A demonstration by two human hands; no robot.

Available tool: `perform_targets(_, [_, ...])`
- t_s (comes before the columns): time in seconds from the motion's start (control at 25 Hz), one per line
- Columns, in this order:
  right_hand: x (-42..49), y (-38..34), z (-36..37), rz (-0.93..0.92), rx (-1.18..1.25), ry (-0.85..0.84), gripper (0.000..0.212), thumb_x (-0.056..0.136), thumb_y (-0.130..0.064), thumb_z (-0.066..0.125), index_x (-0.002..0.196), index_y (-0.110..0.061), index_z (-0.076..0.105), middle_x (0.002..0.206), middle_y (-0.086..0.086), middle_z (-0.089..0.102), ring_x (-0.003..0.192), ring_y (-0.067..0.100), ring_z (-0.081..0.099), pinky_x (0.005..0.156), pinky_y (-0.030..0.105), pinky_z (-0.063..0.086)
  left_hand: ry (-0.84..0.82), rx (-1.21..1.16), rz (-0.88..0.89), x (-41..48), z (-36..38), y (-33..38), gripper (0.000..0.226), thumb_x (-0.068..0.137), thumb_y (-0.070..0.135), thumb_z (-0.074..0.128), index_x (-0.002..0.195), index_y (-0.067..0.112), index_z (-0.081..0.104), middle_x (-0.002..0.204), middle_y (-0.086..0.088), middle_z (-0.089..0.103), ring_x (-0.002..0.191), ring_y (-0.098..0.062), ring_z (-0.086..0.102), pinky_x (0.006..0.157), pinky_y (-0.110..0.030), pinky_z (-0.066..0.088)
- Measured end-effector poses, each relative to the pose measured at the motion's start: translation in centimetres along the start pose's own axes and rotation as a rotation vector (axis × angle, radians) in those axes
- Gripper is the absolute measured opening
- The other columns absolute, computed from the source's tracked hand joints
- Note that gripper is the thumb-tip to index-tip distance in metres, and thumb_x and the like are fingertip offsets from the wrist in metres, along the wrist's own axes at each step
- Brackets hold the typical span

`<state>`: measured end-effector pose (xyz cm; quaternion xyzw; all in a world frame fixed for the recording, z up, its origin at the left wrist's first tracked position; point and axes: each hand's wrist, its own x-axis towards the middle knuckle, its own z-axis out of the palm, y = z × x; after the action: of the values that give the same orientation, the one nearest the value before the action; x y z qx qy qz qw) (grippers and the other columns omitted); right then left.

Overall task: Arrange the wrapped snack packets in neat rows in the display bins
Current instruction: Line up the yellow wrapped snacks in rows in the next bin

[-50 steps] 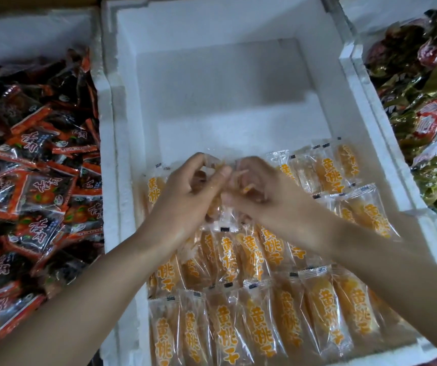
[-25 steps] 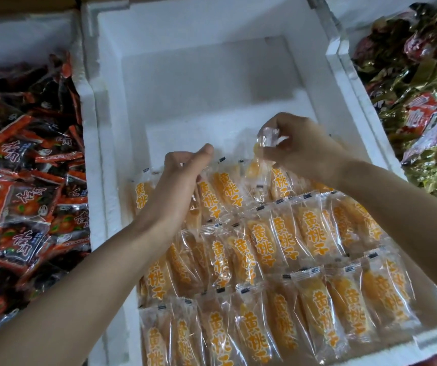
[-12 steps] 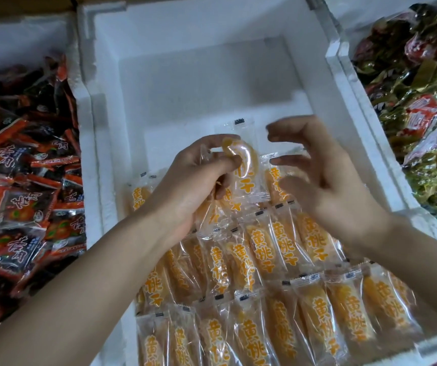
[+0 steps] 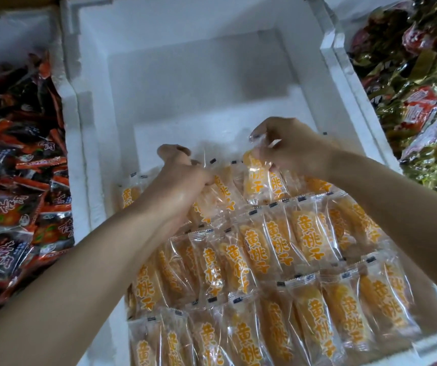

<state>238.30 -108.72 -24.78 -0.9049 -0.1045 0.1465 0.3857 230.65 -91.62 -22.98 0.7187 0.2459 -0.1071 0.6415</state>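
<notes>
My right hand [image 4: 291, 146] pinches a packet [image 4: 254, 175] by its top in its fingers, over the back row [image 4: 130, 196] in the bin [image 4: 80, 154]; my left hand [image 4: 183, 178] fingers grip a second packet [image 4: 221, 192] there.

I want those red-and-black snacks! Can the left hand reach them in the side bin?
Probably yes: the red-and-black packets lie uncovered just past the foam wall beside the left hand, though it holds yellow packets.

Bare bin floor [image 4: 198, 101] beyond the packet rows [image 4: 291, 247]
</notes>
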Motion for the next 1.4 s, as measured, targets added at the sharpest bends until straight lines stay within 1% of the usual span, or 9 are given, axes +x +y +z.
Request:
perform_targets(0.12, [0.1, 0.2, 0.9, -0.008, -0.154, -0.087, 0.028, 0.085, -0.021, 0.066, 0.112, -0.017, 0.061, 0.089, -0.005, 0.056, 0.067, 0.009, 0.053, 0.055, 0.003, 0.036, -0.007, 0.113, 0.129, 0.0, -0.4, -0.4, 0.037, 0.079, 0.011, 0.075, 0.101, 0.02, 0.047, 0.084, 0.001, 0.055, 0.074, -0.014, 0.055, 0.054, -0.026, 0.038])
perform_targets(0.28, [-0.4, 0.2, 0.8, -0.086, -0.363, -0.122, 0.036, 0.089, -0.029, 0.061, 0.123, -0.021, 0.056, 0.109, -0.002, 0.051, 0.09, 0.011, 0.049, 0.069, 0.014, 0.031, 0.083, 0.13, 0.224, 0.1, -0.5, 0.0, 0.032, 0.07, 0.021, 0.082, 0.092, 0.022, 0.058, 0.086, -0.005, 0.069, 0.071, -0.015, 0.065, 0.071, -0.033, 0.053])
perform_targets(0.44, [-3.0, -1.2, 0.5, -0.158, -0.033, 0.097, 0.024, 0.095, -0.023, 0.051, 0.117, -0.014, 0.057, 0.112, 0.005, 0.059, 0.084, 0.014, 0.061, 0.079, 0.024, 0.046, 0.069, 0.086, 0.274, -0.2, 0.1, 0.3, 0.014, 0.08, 0.021, 0.075, 0.084, 0.023, 0.062, 0.081, -0.004, 0.068, 0.071, -0.014, 0.064, 0.085, -0.043, 0.056])
perform_targets(0.52, [-5.4, -2.8, 0.6, -0.109, 0.23, 0.031, 0.02, 0.093, -0.026, 0.053, 0.111, -0.017, 0.057, 0.097, 0.0, 0.065, 0.07, 0.008, 0.062, 0.071, 0.029, 0.05, 0.022, 0.077, 0.322, -0.8, 0.5, 0.3, 0.008, 0.085, 0.023, 0.071, 0.08, 0.026, 0.064, 0.082, -0.012, 0.068, 0.073, -0.019, 0.064, 0.086, -0.047, 0.055])
perform_targets(0.68, [-9.2, -3.5, 1.1, -0.107, 0.204, -0.054, 0.016, 0.085, -0.028, 0.064, 0.095, -0.019, 0.058, 0.078, -0.01, 0.058, 0.06, 0.001, 0.053, 0.058, 0.013, 0.04, -0.034, 0.107, 0.411, -3.1, 0.9, -0.2, 0.01, 0.082, 0.025, 0.071, 0.076, 0.028, 0.064, 0.083, -0.015, 0.068, 0.069, -0.015, 0.062, 0.071, -0.037, 0.054])
perform_targets(0.84, [-12.7, -2.8, 1.9, 0.013, 0.226, -0.019, 0.021, 0.083, -0.026, 0.067, 0.087, -0.01, 0.055, 0.073, 0.008, 0.061, 0.06, 0.014, 0.052, 0.06, 0.026, 0.04, -0.088, 0.228, 0.497, -6.4, 0.2, -3.3, 0.016, 0.086, 0.025, 0.063, 0.096, 0.031, 0.052, 0.088, 0.008, 0.062, 0.074, 0.0, 0.061, 0.065, -0.013, 0.046])
perform_targets(1.08, [-18.0, -1.8, 3.9, 0.212, 0.441, -0.048, 0.02, 0.08, -0.013, 0.07, 0.087, -0.012, 0.051, 0.067, -0.005, 0.052, 0.06, 0.008, 0.05, 0.067, 0.033, 0.047, -0.158, 0.643, 0.691, -11.6, -1.1, -9.7, 0.024, 0.087, 0.038, 0.052, 0.107, 0.025, 0.054, 0.104, 0.017, 0.052, 0.097, 0.003, 0.049, 0.085, -0.007, 0.036])
perform_targets(1.2, [-19.1, -1.5, 4.5, 0.276, 0.626, -0.033, 0.026, 0.08, -0.008, 0.068, 0.1, -0.001, 0.053, 0.089, 0.021, 0.056, 0.075, 0.019, 0.055, 0.071, 0.042, 0.052, -0.206, 0.461, 0.576, -13.5, 0.1, -9.8, 0.018, 0.092, 0.05, 0.051, 0.106, 0.038, 0.052, 0.103, 0.021, 0.058, 0.102, 0.005, 0.052, 0.086, -0.004, 0.036])
perform_targets(1.4, [-20.7, -1.8, 4.2, -0.039, 0.508, 0.162, 0.027, 0.067, -0.027, 0.08, 0.078, -0.015, 0.059, 0.078, 0.004, 0.067, 0.075, 0.018, 0.064, 0.071, 0.029, 0.05, -0.391, 0.178, 0.395, -13.2, 0.8, -9.0, 0.031, 0.087, 0.014, 0.067, 0.106, 0.033, 0.051, 0.108, 0.016, 0.066, 0.098, -0.002, 0.065, 0.081, -0.027, 0.055])
